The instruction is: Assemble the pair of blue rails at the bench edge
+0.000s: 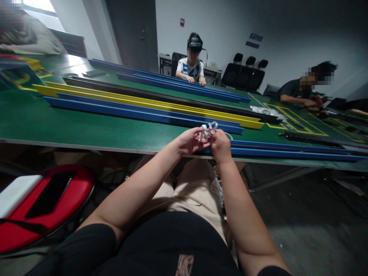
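Note:
Above the front edge of the green table [138, 135], my two hands meet around a looped white cord [213, 125]. Its exact kind is too small to tell. My left hand [190, 141] is turned partly palm up, with the fingers curled about the cord's left side. My right hand [221, 145] is closed on the other side, back toward me, so most of its fingers are hidden. One strand sticks out to the right, past the right knuckles. Just under and right of the hands lies a long blue channel strip [287, 151] along the table edge.
Beyond the hands lie more long strips: blue [143, 114], yellow [161, 104] and black [172, 100]. A clear plastic bag [266, 111] lies to their right. Three people sit around the table. At lower left, a red stool [77, 184] holds a phone and a white box.

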Tool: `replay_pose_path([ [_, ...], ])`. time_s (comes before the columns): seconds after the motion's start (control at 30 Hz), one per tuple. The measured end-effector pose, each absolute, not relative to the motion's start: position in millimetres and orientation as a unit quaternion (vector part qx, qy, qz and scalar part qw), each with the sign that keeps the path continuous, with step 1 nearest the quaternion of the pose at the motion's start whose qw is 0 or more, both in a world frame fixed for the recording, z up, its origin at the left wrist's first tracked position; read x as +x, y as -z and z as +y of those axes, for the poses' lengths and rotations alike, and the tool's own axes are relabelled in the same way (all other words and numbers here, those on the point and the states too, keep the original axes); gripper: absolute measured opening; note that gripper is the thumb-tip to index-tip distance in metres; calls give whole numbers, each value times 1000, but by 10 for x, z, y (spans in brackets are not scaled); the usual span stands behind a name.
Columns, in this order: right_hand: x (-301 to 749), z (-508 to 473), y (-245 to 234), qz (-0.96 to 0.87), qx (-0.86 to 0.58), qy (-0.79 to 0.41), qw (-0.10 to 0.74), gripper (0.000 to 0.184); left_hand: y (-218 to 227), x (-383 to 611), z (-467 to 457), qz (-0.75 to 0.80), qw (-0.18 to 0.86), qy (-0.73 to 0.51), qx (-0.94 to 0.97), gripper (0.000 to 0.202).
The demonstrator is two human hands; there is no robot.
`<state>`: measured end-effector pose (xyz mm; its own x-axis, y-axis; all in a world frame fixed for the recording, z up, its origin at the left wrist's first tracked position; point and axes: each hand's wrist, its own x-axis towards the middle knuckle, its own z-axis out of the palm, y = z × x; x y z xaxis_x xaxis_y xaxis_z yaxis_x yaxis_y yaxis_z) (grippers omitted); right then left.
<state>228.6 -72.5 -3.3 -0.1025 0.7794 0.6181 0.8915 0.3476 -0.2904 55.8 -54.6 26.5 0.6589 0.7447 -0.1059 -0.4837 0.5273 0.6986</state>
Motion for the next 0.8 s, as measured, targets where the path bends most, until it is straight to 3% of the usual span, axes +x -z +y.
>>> replay_pose_path([
  [0.17,2997,-904,-209,-647,-651,98,384,36,-272,369,-457,262,753,-385,464,39],
  [0.3,3626,-1098,-424,-675,-713,-52,182,28,-165,347,-325,363,520,-417,652,37],
  [0.4,3877,-1198,-507,-653,-745,-7,137,50,-22,432,-335,371,320,-377,786,47],
  [0.53,3868,-1241,-500,-670,-728,36,138,75,157,535,-428,412,165,-271,854,71],
  [0.8,3536,-1129,-195,-714,-687,23,131,70,284,420,-306,419,140,-217,871,78],
])
